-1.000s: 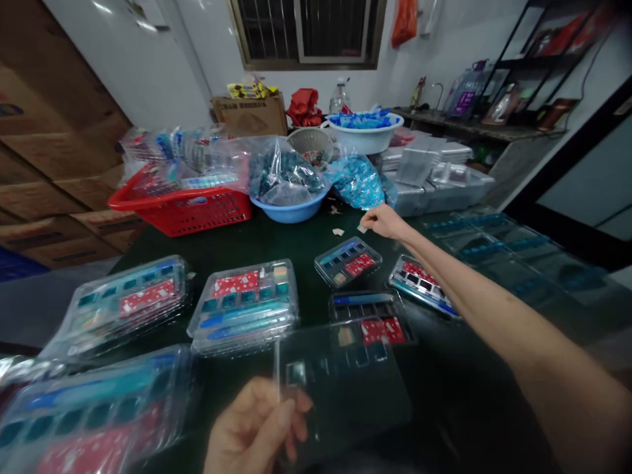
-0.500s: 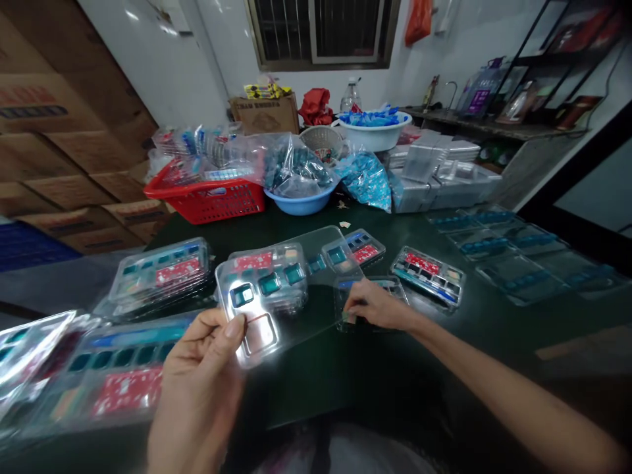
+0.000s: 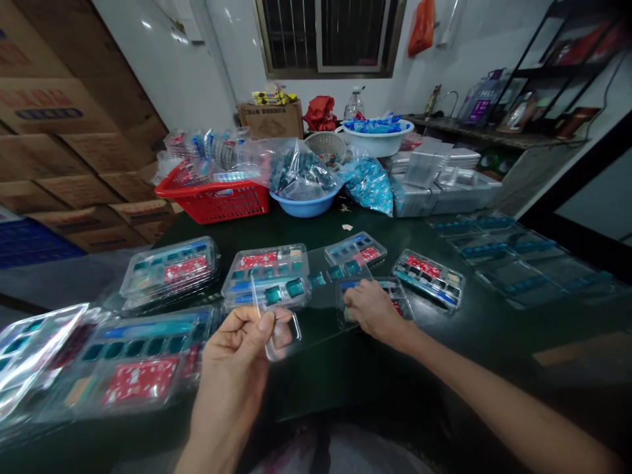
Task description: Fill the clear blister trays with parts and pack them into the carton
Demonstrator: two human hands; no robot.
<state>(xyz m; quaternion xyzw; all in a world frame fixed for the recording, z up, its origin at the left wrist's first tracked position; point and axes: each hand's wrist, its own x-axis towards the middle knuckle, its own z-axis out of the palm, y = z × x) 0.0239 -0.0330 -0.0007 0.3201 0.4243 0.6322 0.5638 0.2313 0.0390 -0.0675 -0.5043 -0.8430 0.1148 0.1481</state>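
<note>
My left hand [image 3: 237, 345] is closed, thumb and fingers pinching the near left end of a clear plastic tray [image 3: 295, 288]. The tray is tilted above the table; its row of square recesses looks teal. Over a filled clear plastic case [image 3: 402, 297] lying on the table, my right hand [image 3: 372, 309] has its fingers curled down at the case's left side. Those fingertips are partly hidden, and what they hold cannot be made out. Behind the held tray lies a stack of filled cases [image 3: 266, 258] with red patterned pieces and blue pens.
More filled cases stand at the left [image 3: 170, 270] and near left [image 3: 141, 359]. Single cases lie at the back [image 3: 356, 248] and right [image 3: 428, 280]. Empty-looking clear trays [image 3: 523, 253] cover the far right. A red basket [image 3: 217, 203] and blue basin [image 3: 306, 207] line the back.
My left hand has moved right with the clear tray, which is now turned more edge-on. My right hand has shifted slightly, still at the filled case. The view has swung a little left.
</note>
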